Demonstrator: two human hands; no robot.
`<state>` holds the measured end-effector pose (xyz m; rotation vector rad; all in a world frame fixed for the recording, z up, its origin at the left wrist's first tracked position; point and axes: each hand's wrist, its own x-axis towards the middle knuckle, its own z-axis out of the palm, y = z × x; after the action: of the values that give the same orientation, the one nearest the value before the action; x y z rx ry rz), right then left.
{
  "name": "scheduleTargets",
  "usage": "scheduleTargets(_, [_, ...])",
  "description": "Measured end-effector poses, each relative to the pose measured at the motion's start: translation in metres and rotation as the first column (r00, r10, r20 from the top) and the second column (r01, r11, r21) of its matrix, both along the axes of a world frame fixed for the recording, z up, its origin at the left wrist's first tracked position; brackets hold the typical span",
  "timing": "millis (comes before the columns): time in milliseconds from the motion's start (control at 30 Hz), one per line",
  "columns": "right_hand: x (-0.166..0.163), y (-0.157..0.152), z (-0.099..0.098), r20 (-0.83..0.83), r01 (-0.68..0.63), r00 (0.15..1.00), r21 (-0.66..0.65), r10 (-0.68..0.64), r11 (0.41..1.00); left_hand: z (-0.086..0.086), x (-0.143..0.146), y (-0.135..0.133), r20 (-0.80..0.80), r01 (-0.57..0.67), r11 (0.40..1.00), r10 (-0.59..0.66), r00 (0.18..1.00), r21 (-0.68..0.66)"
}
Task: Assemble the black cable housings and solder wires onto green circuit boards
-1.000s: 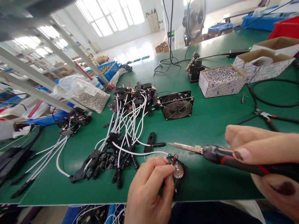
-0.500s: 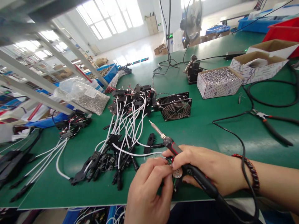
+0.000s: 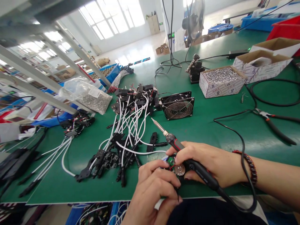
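Observation:
My right hand (image 3: 206,164) grips a black and red soldering iron (image 3: 178,146); its metal tip points up and left, off the work. Its fingertips also press a small round part with a silver disc and red and black wires (image 3: 178,169) on the green mat (image 3: 206,125). My left hand (image 3: 152,193) is closed, pinching the same small part from the near side. A white cable runs from the part to a heap of black connectors with white cables (image 3: 126,131) just to the left.
A black square fan (image 3: 177,105) lies behind the hands. A carton of silver screws (image 3: 221,80), a black jig (image 3: 195,69), open cartons (image 3: 264,64), pliers (image 3: 273,122), a black cord loop (image 3: 274,93) and a plastic bag of screws (image 3: 86,93) lie about. A metal frame (image 3: 47,78) crosses the left.
My right hand swung the soldering iron from lying level near the camera down onto the mat, tip now up and left, and its fingers came to rest on the small part.

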<state>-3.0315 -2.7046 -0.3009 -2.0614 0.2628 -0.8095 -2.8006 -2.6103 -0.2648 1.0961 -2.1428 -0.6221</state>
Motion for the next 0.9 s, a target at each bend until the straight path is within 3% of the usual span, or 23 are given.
scheduleTargets(133, [0.0,-0.001,0.0,-0.006,-0.006,1.0,-0.008,0.006,1.0,-0.008,-0.003,-0.006,-0.13,-0.046,0.999,0.047,0.99,0.006])
scheduleTargets(333, [0.002,0.0,0.004,-0.012,-0.001,1.0,-0.012,0.001,1.0,-0.01,-0.004,-0.003,0.095,-0.09,0.98,0.108,0.99,-0.175])
scheduleTargets(433, [0.003,0.002,0.006,-0.009,0.028,1.0,-0.058,-0.028,0.998,-0.012,-0.007,-0.001,0.107,-0.1,0.977,0.122,0.987,-0.188])
scheduleTargets(600, [-0.007,0.005,0.013,0.106,0.198,0.977,-0.153,-0.183,0.968,-0.014,-0.013,-0.002,0.01,-0.105,0.977,0.109,0.994,-0.185])
scheduleTargets(733, [-0.022,0.01,0.031,0.165,0.291,0.95,-0.171,-0.264,0.941,-0.013,-0.013,-0.002,0.012,-0.11,0.978,0.114,0.993,-0.176])
scheduleTargets(900, [-0.034,0.018,0.055,0.186,0.443,0.895,-0.275,-0.405,0.853,-0.013,-0.01,-0.001,0.001,-0.085,0.979,0.087,0.996,-0.184])
